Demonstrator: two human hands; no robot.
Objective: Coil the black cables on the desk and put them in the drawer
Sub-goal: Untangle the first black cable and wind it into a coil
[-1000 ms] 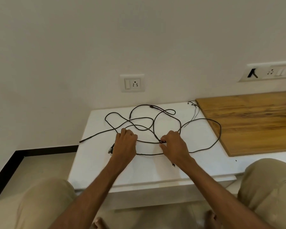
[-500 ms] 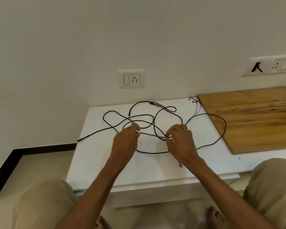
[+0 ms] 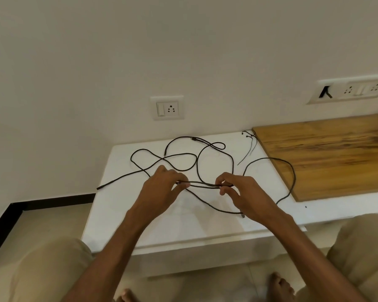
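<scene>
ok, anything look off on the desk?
The black cables sprawl in crossed loops across the white desk, one end poking past its left edge. Left hand and right hand each pinch strands mid-tangle. No damage visible.

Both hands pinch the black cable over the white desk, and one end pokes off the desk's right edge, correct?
No: the head view shows the cable end poking off the left edge of the desk. The left hand and right hand do pinch the black cable.
</scene>
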